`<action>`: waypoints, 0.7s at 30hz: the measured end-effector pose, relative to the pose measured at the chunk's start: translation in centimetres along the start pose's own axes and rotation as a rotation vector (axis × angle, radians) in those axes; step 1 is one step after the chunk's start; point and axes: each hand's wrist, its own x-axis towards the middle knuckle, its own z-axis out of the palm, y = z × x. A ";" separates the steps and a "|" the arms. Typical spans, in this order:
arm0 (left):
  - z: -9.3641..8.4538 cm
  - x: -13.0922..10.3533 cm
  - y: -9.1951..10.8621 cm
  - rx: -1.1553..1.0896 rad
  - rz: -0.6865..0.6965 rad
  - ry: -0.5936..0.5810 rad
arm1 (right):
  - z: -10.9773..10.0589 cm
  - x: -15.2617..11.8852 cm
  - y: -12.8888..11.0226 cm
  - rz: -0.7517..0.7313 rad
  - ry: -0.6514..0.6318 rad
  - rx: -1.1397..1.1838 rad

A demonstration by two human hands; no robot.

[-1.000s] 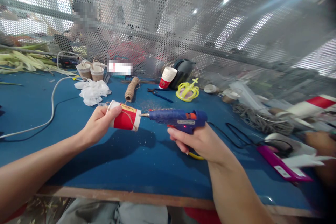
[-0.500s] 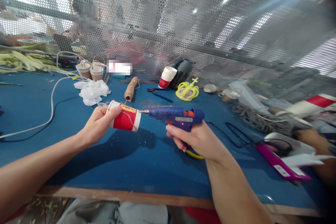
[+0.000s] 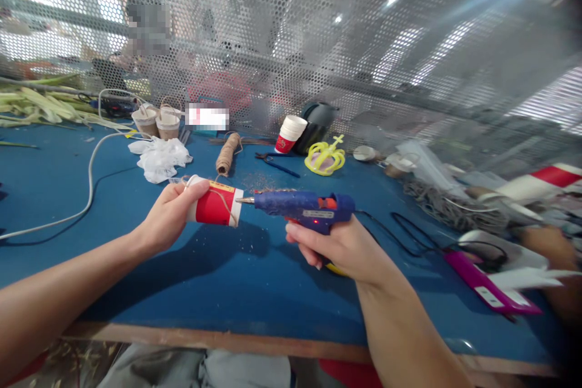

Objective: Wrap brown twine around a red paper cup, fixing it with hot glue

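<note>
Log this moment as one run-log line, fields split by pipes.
left hand: holds red-and-white cup sideways | right hand: grips blue glue gun, nozzle at cup's base end | beyond: twine roll, yellow crown

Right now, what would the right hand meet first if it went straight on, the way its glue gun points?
The red and white cup, held by the left hand. The nozzle may be touching its white end, but depth is unclear.

1) Yellow openwork crown (image 3: 324, 157) topped with a cross, the landmark
2) Dark rounded container (image 3: 317, 124) just behind the crown
3) Crumpled white plastic (image 3: 162, 160) well left of the crown
4) Pale green husks (image 3: 45, 104) farther left of it
5) Perforated metal screen (image 3: 273, 42) behind the crown
</note>
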 end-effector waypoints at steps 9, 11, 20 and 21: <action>-0.1 0.0 0.0 -0.021 0.009 -0.001 | 0.1 0.4 0.5 -0.026 0.052 0.023; 0.1 0.0 0.0 -0.040 0.001 0.014 | 0.1 0.2 0.4 -0.039 0.033 0.026; 0.2 0.0 0.0 0.001 0.011 0.018 | 0.3 0.3 0.5 -0.028 0.016 0.053; 0.2 -0.1 0.0 0.010 0.012 0.016 | 0.2 0.4 0.6 -0.020 0.027 0.053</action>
